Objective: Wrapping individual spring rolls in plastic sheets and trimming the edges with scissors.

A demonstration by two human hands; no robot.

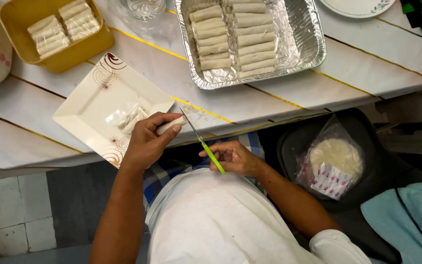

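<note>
My left hand grips a pale rolled spring roll at the near corner of a square cream plate. My right hand holds a knife with a green handle; the blade points up-left and its tip meets the end of the roll. A few cut wrapper scraps lie on the plate beside my left hand.
A foil tray holds two rows of rolls. A yellow tray at the far left holds several more. A bag of round wrappers rests on a dark chair seat at the right. A glass and a round plate stand at the back.
</note>
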